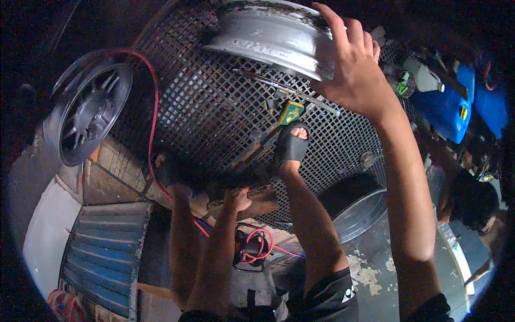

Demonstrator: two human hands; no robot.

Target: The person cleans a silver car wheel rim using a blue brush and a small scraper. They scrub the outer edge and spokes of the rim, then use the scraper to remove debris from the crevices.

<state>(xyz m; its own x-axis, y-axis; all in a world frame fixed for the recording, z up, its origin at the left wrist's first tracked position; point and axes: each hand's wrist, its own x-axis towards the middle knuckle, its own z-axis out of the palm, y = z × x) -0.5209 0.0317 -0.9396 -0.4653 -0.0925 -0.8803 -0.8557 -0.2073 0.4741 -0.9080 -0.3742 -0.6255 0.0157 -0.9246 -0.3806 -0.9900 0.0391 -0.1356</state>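
Dim workshop, dark mesh (198,102) underfoot

Silver wheel rim (268,45) ahead of me, over the mesh. My right hand (351,67) spread wide, clamped around its right side. Left hand (239,199) low between my legs; can't tell its grip. Green-and-yellow sponge (291,112) by my right slipper (293,147). Second wheel (91,110) off left, red hose (156,107) beside it.

Free passage: bare stretch of mesh (198,99), between red hose (155,107) and metal bar (289,91); second stretch, right of black sandal (292,146). Obstructions: silver wheel rim (268,45), across top, right hand (354,72) gripping right end; green-yellow box (291,112), between bar and sandal; grey spoked wheel (86,126), left of hose.
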